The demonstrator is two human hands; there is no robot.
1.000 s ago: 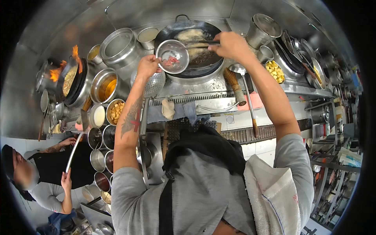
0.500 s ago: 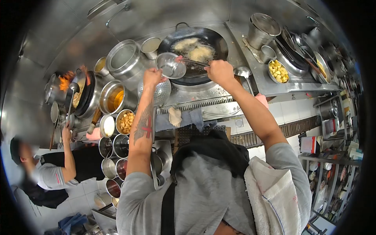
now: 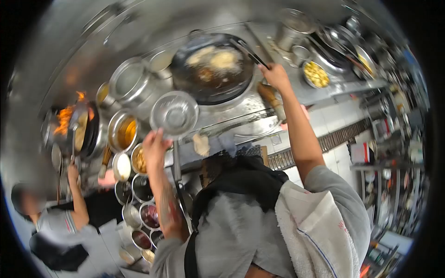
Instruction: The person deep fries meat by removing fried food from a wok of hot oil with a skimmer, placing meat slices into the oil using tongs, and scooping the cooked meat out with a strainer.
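Note:
My left hand has its fingers at the near rim of a clear bowl and grips it there. The bowl is tilted toward me and looks bare inside apart from some wetness. Below it runs a dark handle; its head is hidden by the bowl. My right hand is closed on a pair of tongs, which point left over the right rim of a wok. Pale battered pieces fry in the wok's oil, and a browner bubbling patch shows nearer me.
A bamboo brush lies beside the wok. Yellow chunks fill a bowl to the right. Left stand a large pot, a pot of amber liquid and several small containers. At far left another person works a flaming wok.
My left hand has drawn the bowl left and toward me, away from the wok. The tongs have swung up and right, and the pinkish piece no longer shows at their tips.

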